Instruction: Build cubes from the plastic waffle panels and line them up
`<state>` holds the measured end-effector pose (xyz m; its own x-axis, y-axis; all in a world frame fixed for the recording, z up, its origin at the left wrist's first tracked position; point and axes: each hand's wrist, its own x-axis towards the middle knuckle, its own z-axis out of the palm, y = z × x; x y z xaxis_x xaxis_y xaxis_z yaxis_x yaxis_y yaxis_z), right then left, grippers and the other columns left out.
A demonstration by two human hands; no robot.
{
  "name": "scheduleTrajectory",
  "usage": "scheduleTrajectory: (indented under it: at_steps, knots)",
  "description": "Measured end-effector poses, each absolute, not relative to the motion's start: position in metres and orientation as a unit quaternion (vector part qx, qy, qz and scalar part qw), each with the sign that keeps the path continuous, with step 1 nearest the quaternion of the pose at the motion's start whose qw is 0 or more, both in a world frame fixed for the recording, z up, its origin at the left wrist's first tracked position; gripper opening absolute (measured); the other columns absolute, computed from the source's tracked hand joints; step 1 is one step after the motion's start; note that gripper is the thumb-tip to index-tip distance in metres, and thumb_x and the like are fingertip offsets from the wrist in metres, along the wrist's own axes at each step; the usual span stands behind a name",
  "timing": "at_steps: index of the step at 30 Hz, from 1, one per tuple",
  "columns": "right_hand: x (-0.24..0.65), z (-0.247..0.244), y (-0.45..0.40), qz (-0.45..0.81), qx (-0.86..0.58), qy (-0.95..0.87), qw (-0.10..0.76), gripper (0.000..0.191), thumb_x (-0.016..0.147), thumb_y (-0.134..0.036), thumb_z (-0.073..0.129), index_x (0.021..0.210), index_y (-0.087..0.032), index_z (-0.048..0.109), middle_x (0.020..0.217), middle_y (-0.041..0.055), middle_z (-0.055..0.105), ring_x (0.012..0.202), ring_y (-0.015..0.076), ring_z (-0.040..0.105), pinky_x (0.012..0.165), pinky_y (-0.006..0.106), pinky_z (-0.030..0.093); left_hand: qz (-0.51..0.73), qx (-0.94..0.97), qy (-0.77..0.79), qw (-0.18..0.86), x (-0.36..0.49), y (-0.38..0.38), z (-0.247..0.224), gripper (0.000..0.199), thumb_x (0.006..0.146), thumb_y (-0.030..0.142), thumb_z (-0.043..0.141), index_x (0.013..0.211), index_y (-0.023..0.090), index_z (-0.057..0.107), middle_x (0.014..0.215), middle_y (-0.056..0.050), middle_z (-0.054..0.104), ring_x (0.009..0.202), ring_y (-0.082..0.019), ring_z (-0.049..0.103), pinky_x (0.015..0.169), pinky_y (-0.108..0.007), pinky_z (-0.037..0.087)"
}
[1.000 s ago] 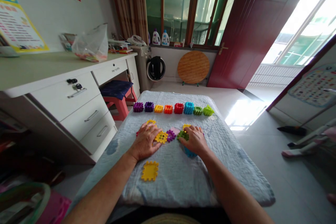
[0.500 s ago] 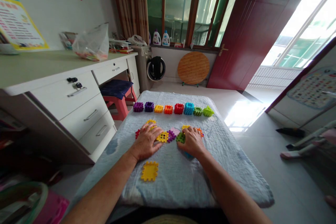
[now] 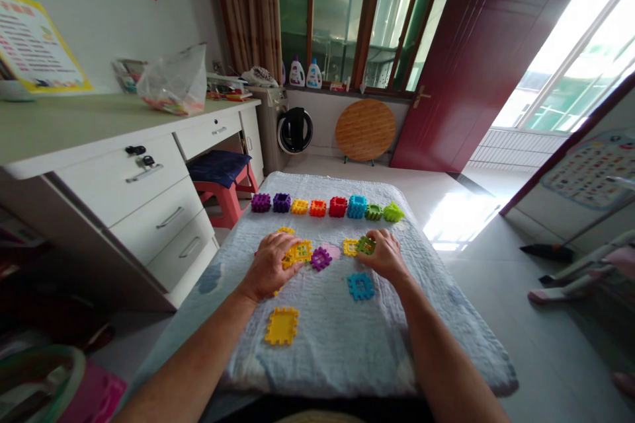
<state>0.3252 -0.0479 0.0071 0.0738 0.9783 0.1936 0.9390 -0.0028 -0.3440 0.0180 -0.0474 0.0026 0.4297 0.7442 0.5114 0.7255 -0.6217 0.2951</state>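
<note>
My left hand (image 3: 270,264) is closed on a yellow building tile (image 3: 299,253) with notched edges and a window-like middle. More yellow tiles lie partly hidden under and behind that hand. In my right hand (image 3: 387,254) a green building tile (image 3: 366,245) is pinched, beside a yellow window tile (image 3: 350,247). Between the hands lies a purple tile (image 3: 321,258), with a pink patch behind it. A blue tile (image 3: 360,286) rests below my right hand. Nearer me is a solid yellow square tile (image 3: 282,326).
A row of assembled block cubes, with a red cube (image 3: 338,206) among them, stands across the far part of the cloth-covered table (image 3: 337,357). Left of it are a red stool (image 3: 229,205) and a white desk (image 3: 133,192). A pink bin (image 3: 99,386) stands at lower left.
My right hand has shifted right with the green tile, uncovering the blue tile. My left hand has lifted the yellow window tile and drawn it slightly left, away from the purple one.
</note>
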Motion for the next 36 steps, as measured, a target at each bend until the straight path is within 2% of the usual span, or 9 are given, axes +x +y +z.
scheduleTrajectory:
  at_steps: [5,8,16,26,36]
  knots:
    - [0.326,0.006,-0.05,0.069,-0.702,-0.693,0.149,0.047,0.066,-0.041,0.068,0.108,-0.022,0.061,0.105,0.0069,0.055,0.101,0.0259,0.047,0.083,0.034,0.03,0.371,0.762,0.53,-0.037,-0.001,-0.038,0.0,0.038,0.079,0.039,0.06,0.112,0.02,0.058,0.11,-0.009,0.063,0.106,-0.027,0.056,0.099,-0.042,0.04]
    - [0.326,0.007,-0.051,0.071,-0.704,-0.691,0.149,0.051,0.066,-0.044,0.069,0.111,-0.023,0.06,0.107,0.0066,0.055,0.103,0.026,0.047,0.084,0.034,0.03,0.388,0.728,0.562,-0.056,-0.009,-0.033,-0.002,0.037,0.078,0.038,0.059,0.11,0.019,0.058,0.107,-0.01,0.064,0.103,-0.027,0.057,0.097,-0.041,0.041]
    - [0.325,0.008,-0.051,0.068,-0.708,-0.685,0.157,0.046,0.066,-0.042,0.069,0.107,-0.023,0.062,0.105,0.0059,0.057,0.1,0.0251,0.047,0.081,0.033,0.03,0.391,0.67,0.627,-0.071,-0.021,-0.024,-0.01,0.039,0.077,0.041,0.059,0.107,0.017,0.06,0.106,-0.011,0.067,0.103,-0.028,0.06,0.096,-0.04,0.042]
    - [0.321,0.006,-0.05,0.059,-0.71,-0.685,0.153,0.047,0.069,-0.048,0.068,0.11,-0.025,0.062,0.107,0.0056,0.056,0.101,0.0248,0.046,0.081,0.033,0.03,0.34,0.635,0.693,-0.036,-0.034,-0.013,-0.021,0.039,0.075,0.042,0.057,0.107,0.02,0.06,0.108,-0.01,0.067,0.104,-0.028,0.06,0.093,-0.039,0.044]
    - [0.319,0.008,-0.049,0.055,-0.713,-0.685,0.14,0.052,0.067,-0.048,0.069,0.113,-0.025,0.061,0.108,0.0066,0.056,0.103,0.0263,0.046,0.083,0.035,0.029,0.33,0.685,0.649,0.016,-0.034,-0.009,-0.029,0.043,0.08,0.043,0.052,0.114,0.019,0.059,0.114,-0.01,0.068,0.103,-0.026,0.063,0.094,-0.04,0.046]
